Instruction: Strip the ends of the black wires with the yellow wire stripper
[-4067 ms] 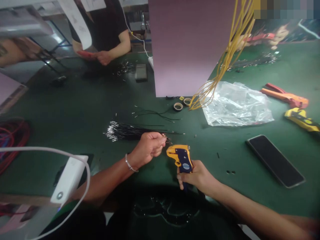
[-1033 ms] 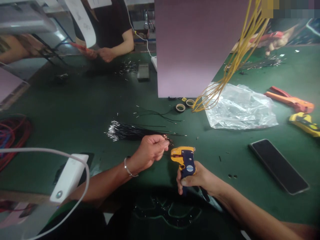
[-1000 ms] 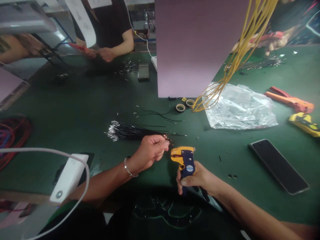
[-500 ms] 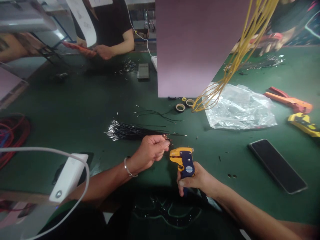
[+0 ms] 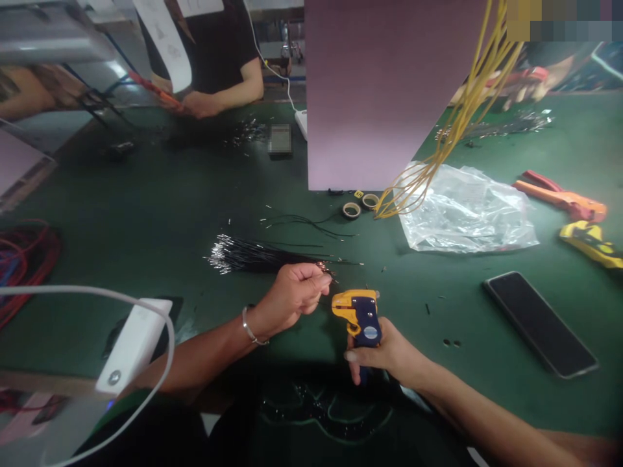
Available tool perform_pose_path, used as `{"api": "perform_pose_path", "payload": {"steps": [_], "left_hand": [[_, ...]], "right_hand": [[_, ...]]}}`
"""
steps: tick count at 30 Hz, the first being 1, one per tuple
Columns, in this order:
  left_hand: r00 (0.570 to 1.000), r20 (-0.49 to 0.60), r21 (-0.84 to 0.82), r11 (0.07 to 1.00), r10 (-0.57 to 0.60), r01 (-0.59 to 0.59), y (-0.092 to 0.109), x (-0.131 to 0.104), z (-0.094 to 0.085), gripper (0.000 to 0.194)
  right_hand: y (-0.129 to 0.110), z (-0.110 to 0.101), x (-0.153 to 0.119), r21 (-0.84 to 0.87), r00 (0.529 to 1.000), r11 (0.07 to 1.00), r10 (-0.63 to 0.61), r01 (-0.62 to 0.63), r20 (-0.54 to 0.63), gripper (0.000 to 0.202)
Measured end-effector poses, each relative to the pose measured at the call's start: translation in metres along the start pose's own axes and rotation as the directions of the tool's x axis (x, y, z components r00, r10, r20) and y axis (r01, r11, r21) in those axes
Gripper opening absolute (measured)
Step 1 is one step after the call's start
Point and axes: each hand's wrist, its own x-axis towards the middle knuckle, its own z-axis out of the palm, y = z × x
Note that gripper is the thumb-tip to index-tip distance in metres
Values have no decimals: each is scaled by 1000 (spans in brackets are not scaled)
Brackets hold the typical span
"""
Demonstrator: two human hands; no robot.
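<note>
The left hand's point(image 5: 294, 295) fingers are pinched nearly shut; I can't tell what they grip. They sit close to the yellow-and-navy handheld wire stripper point(image 5: 366, 312) wrapped in the right hand point(image 5: 392, 351), so a slight drift could nip a fingertip. The silver-tipped black wire bundle point(image 5: 256, 257) lies loose on the green desk point(image 5: 165, 201), touching or just beside the left knuckles, which could scatter it.

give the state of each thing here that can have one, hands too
black wires: bunched, lying down
left hand: pinched shut
right hand: closed around stripper
stripper: held up, jaws seemingly shut
phone: flat, screen dark
bag: crumpled
pliers: lying, arms spread
yellow wires: hanging loosely
red wires: coiled
</note>
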Motion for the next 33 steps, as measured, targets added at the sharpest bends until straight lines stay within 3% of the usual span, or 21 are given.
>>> {"api": "perform_pose_path", "payload": {"steps": [12,21,28,33], "left_hand": [[1000,13,0,1000,-5,5,1,2,-2,35],[1000,12,-21,1000,21,-21,1,4,-10,32],[999,7,-25,999,44,-43,5,4,-7,33],[997,10,65,994,82,-83,0,0,-1,35]], "right_hand": [[11,4,0,39,986,999,-14,21,-169,18],[4,-5,-2,49,985,996,-65,74,-158,14],[6,-10,3,203,974,966,-121,160,-193,21],[1,-7,7,315,967,925,-154,213,-203,26]]}}
